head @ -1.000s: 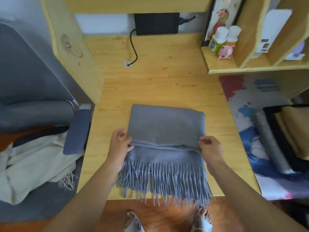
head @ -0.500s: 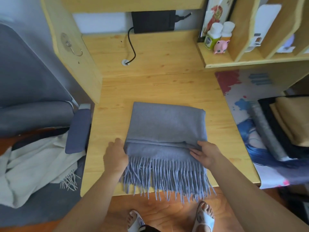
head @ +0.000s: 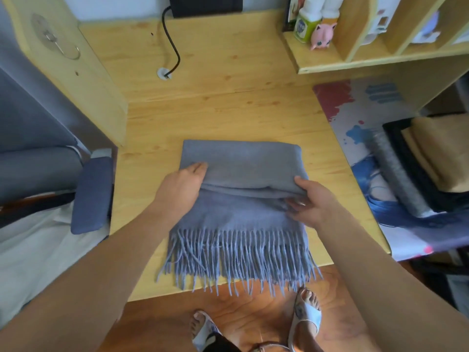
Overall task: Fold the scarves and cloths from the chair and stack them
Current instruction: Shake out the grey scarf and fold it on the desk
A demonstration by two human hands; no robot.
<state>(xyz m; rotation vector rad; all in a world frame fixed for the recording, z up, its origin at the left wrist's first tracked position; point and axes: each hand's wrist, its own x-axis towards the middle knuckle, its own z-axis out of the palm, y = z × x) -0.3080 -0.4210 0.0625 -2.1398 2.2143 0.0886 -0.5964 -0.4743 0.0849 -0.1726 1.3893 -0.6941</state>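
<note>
At the near edge of the pale wooden desk point(head: 228, 80), the fringe of the blue-grey woollen scarf point(head: 243, 161) hangs over toward the floor, just above our sandalled feet point(head: 305, 316). The scarf lies folded in layers on the middle of the desk, well clear of the desk's far wall.

Our left hand point(head: 180, 189) sits at the scarf's left side, fingers tucked under the upper layer with the thumb lying over the cloth, so it grips that fold. Our right hand point(head: 308, 201) holds the scarf's right side the same way, thumb on top of the upper fold and fingers curled in beneath it.

We judge the step in hand to be the next fold or a squaring-up of the bundle. To do it well, both hands should move together, keep the side edges in line, and bring the fringe inside so no strands trail out.

Left of the desk, a cream fringed cloth point(head: 28, 250) waits on the grey padded chair point(head: 92, 194). Right of the desk, a stack of folded dark, grey and tan cloths point(head: 426, 163) rests on a paint-splash printed mat point(head: 355, 115), where we judge this scarf belongs.
</note>
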